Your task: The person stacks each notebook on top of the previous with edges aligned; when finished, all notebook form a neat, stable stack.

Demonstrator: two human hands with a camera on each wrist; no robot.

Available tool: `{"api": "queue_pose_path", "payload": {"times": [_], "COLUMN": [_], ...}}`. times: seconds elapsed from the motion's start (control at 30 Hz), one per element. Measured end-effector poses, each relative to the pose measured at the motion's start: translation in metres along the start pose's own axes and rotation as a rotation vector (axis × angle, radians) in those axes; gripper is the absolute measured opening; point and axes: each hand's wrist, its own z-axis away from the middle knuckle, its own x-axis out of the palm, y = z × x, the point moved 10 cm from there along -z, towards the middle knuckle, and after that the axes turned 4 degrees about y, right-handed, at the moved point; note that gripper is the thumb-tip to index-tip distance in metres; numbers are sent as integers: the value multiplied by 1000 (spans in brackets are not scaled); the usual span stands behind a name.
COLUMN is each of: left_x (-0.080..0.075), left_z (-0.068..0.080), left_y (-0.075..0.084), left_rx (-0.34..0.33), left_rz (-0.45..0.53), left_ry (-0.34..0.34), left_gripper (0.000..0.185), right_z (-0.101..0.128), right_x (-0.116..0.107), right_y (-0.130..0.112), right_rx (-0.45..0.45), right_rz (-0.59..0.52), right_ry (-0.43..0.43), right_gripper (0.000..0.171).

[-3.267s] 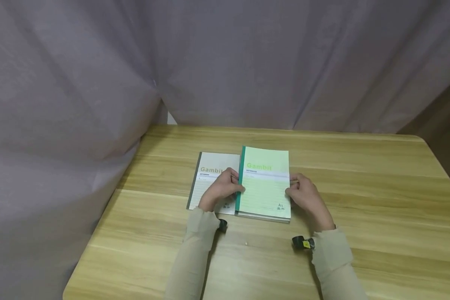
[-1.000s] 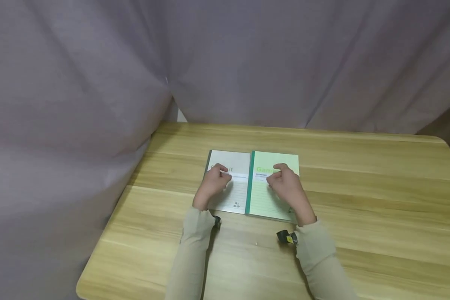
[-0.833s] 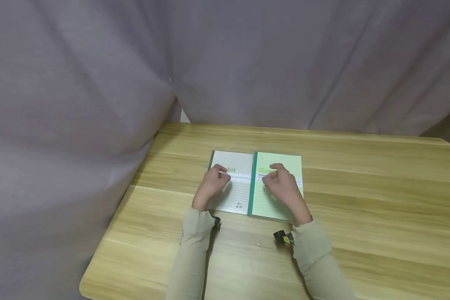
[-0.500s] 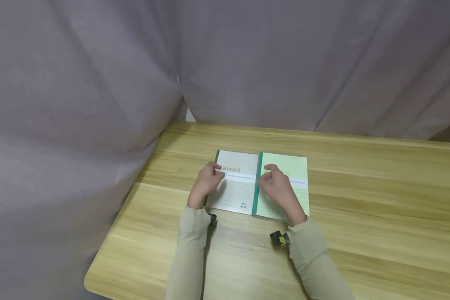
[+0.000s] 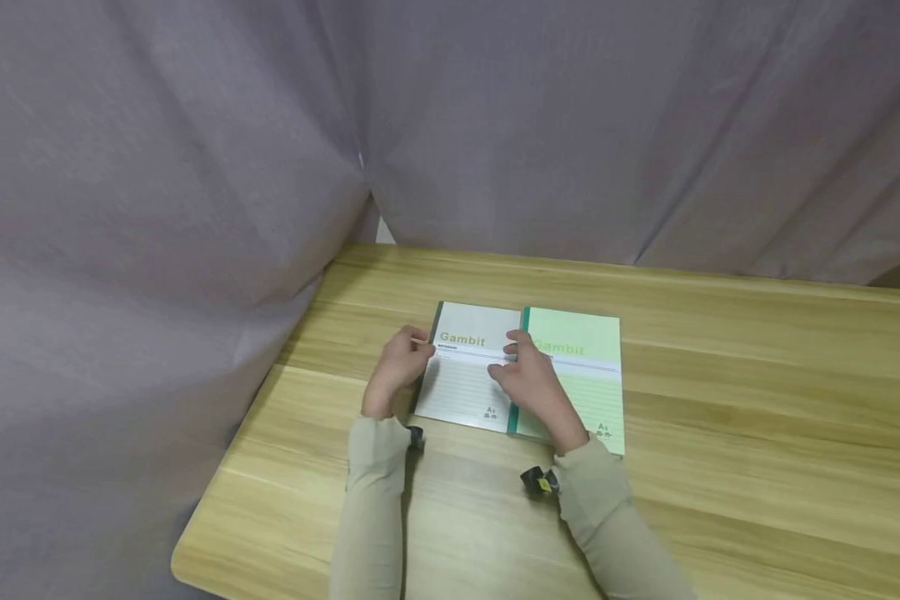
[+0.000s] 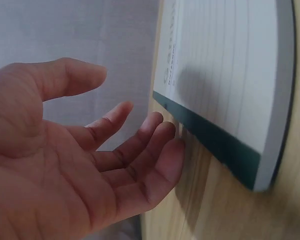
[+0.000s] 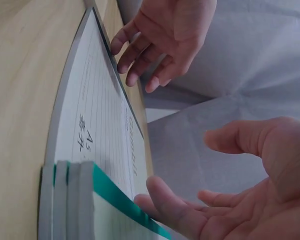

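A white notebook [image 5: 465, 387] with a dark spine lies flat on the table. Against its right side is a green notebook [image 5: 585, 392] with a teal spine, the top one of a small stack, as the right wrist view shows. My left hand [image 5: 399, 365] is beside the white notebook's spine; in the left wrist view its fingers [image 6: 162, 165] are loosely bent with nothing between them, close to the spine. My right hand [image 5: 532, 383] hovers where the two notebooks meet, thumb and fingers apart, holding nothing. It hides part of the teal spine.
The wooden table [image 5: 757, 400] extends to the right and toward me. Behind it and to its left hangs a grey curtain [image 5: 510, 125]. Small dark cameras [image 5: 536, 482] are strapped at both wrists.
Earlier both hands held the green notebook's sides; it was then set down on the right and released. Since then my left hand has shifted to the white notebook's left edge, the right hand leftward.
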Motion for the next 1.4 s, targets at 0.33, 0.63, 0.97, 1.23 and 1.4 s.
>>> {"api": "queue_pose_path", "payload": {"times": [0.33,0.63,0.97,1.23,1.4], "left_x": [3,4,7,14,14], "left_z": [-2,-4,-4,-3,-2], "left_y": [-5,-3,-2,-3,-7], "left_rx": [-33,-9,-18,-19,-60], "left_rz": [-20,-54,14,84,124], "left_ry": [-24,-16,-51,-75,-62], "left_gripper": [37,44,51,60,60], "right_z": [2,4,0,1,0], "right_x": [9,10,11,11,10], "right_y": [-5,-5,0,1,0], "right_rx": [-75,-86,-41,-36,-39], "right_rz": [78,117,113,116,116], "right_ry": [-27,-51,-73,-74,-71], "right_gripper": [68,74,79,79,78]}}
